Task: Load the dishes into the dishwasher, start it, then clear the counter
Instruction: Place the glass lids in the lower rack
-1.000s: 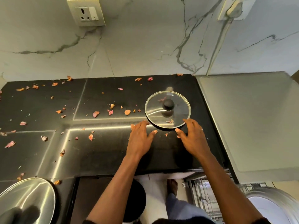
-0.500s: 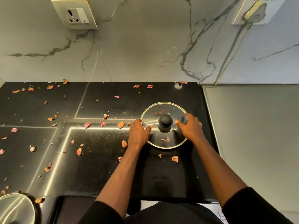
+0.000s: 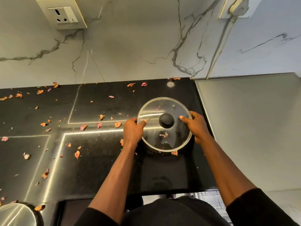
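At the lower left corner a shiny steel round vessel (image 3: pixel 15 215) sits at the edge of the black counter (image 3: pixel 97 162), and pink and orange scraps (image 3: pixel 83 127) lie scattered over the counter's left and middle. On the marble wall above them is a switch socket (image 3: pixel 62 15). Right of the middle, the left hand (image 3: pixel 132 131) grips the left rim of the glass lid (image 3: pixel 164 139), thumb laid on top of the glass and fingers curled round the edge. The lid is over the right part of the counter, its black knob (image 3: pixel 166 120) up and a few scraps showing through the glass; whether it rests on the counter or is raised cannot be told. The right hand (image 3: pixel 197 126) grasps the opposite rim in the same way, thumb on the glass. Just beside it lies a flat grey appliance top (image 3: pixel 252 128), with a white plug (image 3: pixel 238 7) in the wall above.
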